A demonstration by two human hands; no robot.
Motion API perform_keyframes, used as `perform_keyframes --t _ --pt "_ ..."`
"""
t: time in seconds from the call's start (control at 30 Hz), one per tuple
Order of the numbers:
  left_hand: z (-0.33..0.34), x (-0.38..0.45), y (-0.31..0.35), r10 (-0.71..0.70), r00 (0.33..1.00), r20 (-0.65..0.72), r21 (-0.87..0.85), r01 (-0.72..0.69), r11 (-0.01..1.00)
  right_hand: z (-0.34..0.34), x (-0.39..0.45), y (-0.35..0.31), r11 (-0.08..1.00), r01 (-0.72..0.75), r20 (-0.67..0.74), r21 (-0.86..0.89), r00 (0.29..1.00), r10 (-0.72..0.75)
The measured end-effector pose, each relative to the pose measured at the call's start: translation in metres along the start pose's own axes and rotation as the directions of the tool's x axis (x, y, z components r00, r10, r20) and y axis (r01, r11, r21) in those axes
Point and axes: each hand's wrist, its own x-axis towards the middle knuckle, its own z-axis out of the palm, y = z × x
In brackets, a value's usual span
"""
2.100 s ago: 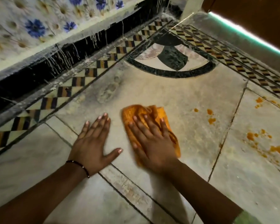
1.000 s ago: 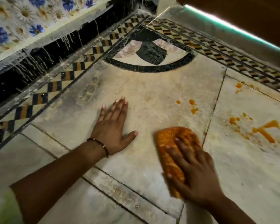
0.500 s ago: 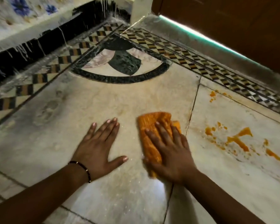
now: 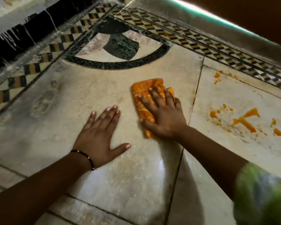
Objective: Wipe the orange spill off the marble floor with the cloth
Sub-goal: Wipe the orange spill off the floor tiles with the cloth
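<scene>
The pale marble floor (image 4: 91, 88) meets a checkered inlaid border (image 4: 201, 44) at its far corner. The right hand (image 4: 164, 114) presses flat on the folded orange cloth (image 4: 143, 96); the left hand (image 4: 99, 135) rests splayed beside it. The orange spill (image 4: 245, 119) lies on the right slab.

Checkered black-and-tan inlaid tile border (image 4: 201, 44) runs along two sides, meeting at the far corner. Dark green stone quarter-circle inlay (image 4: 120, 46) sits inside that corner. Black baseboard streaked with white drips (image 4: 23, 36) at upper left.
</scene>
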Motion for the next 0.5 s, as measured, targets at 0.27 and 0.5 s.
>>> perform_keyframes --t 0.27,0.5 --pt "0.001 -0.001 0.001 -0.011 1.000 -0.013 -0.030 0.010 0.999 0.011 -0.089 0.072 0.940 -0.342 -0.012 0.011 0.939 0.342" --pt "-0.001 0.001 0.002 -0.003 1.000 -0.011 -0.026 0.003 1.000 0.007 -0.047 0.000 0.990 -0.140 0.017 0.028 0.990 0.139"
